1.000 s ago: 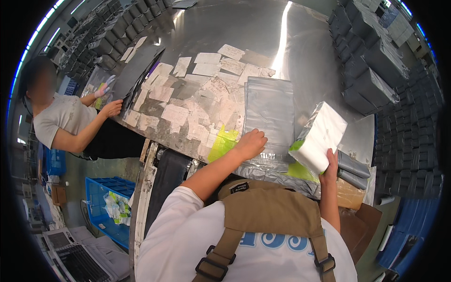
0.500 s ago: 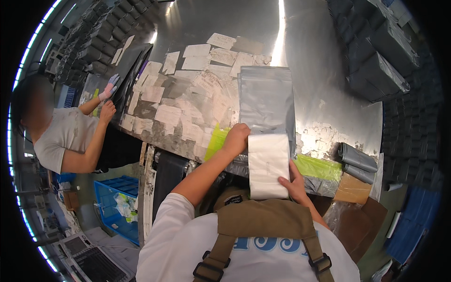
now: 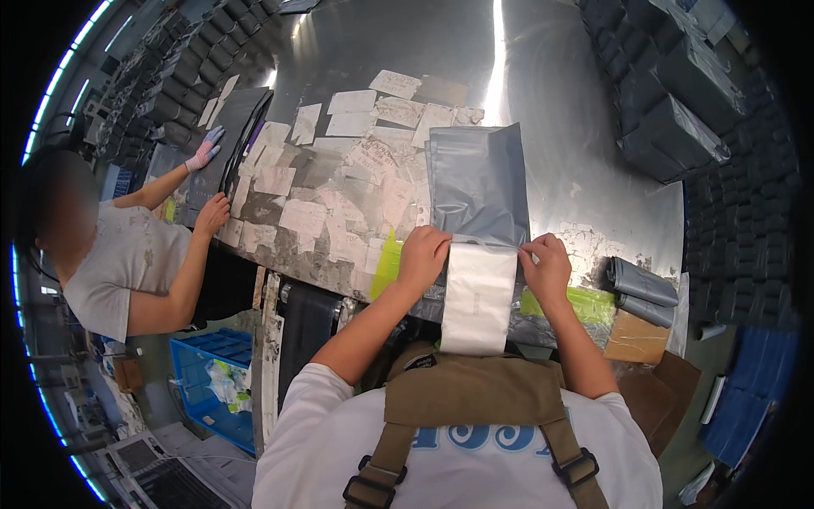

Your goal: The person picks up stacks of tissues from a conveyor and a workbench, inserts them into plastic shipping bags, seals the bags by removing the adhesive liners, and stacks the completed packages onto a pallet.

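Observation:
A grey plastic bag lies on the metal table in front of me, with at least one other bag edge showing under it. Its surface is creased, and the far right corner stands up a little. A white plastic sheet joins or overlaps its near end and hangs toward my body. At the left end of that seam my left hand pinches the grey bag's edge. My right hand pinches the opposite end, fingers curled. The fingertips hide exactly how the layers meet.
Pale labels cover the table's left part. Folded grey bags lie at the right edge near yellow-green tape. Stacked grey bundles stand far right. At left, a co-worker's gloved hand rests on dark bags; a blue crate sits below.
My right hand has moved up from the white sheet's lower right side to the seam. The grey bag has become more wrinkled. The co-worker's bare hand has shifted right and down.

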{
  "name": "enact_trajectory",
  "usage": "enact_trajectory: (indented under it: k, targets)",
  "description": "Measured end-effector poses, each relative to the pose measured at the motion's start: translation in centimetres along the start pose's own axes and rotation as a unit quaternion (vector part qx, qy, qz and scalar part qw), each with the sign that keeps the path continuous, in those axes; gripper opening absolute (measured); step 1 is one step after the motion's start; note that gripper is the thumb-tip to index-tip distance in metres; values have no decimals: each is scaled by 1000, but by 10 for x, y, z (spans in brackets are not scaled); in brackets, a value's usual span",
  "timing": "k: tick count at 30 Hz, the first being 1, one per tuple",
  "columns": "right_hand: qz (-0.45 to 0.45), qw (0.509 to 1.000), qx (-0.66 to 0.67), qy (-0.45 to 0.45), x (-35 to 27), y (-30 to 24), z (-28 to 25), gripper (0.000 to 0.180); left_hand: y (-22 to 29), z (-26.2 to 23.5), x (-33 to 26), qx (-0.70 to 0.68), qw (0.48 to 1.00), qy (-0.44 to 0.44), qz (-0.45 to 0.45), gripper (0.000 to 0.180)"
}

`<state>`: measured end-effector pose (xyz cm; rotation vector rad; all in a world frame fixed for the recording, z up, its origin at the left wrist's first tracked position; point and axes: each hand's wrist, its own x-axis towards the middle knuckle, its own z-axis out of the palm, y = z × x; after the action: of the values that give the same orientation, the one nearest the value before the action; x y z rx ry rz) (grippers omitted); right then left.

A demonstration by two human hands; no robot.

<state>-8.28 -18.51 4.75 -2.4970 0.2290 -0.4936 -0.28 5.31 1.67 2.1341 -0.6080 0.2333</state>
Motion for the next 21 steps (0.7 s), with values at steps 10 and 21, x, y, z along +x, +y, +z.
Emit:
enact_trajectory:
  k: [10,21]
  targets:
    - [-159,982,18,104,-29,8,3,14,2,-6,-34,0,981,42,189,14]
    - [76,996,53,11,-33,24,32,12,-19,26,-16,57,998,-28,-10,16]
